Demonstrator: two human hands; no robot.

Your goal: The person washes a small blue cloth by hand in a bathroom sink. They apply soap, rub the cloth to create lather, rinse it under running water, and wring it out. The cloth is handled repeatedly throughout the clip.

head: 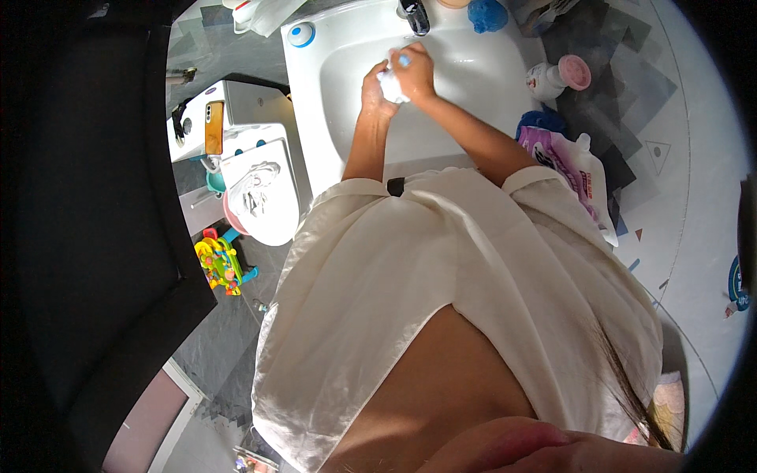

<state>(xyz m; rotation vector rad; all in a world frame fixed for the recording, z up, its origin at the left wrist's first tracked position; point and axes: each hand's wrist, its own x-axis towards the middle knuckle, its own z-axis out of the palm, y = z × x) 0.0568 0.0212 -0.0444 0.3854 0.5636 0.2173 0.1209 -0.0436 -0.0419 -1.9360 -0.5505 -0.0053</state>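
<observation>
Both of my hands are together over the basin of a white washbasin [473,112], just below the black and chrome faucet [416,18]. My left hand [378,91] holds a bunched white cloth [392,87] from its left side. My right hand [414,68] presses on the cloth from the upper right, and a small light-blue thing [404,60] shows at its fingers; I cannot tell what it is. On the basin's upper left corner sits a white and blue round container [301,35]. A blue crumpled bag or mesh item [487,15] lies right of the faucet.
A pink-capped white bottle [545,81] and a purple and white detergent bag [559,162] stand along the right rim. To the left are a toilet with its lid down [272,207], cloth on it, a phone [214,127] on the tank, and a colourful toy [222,263] on the floor.
</observation>
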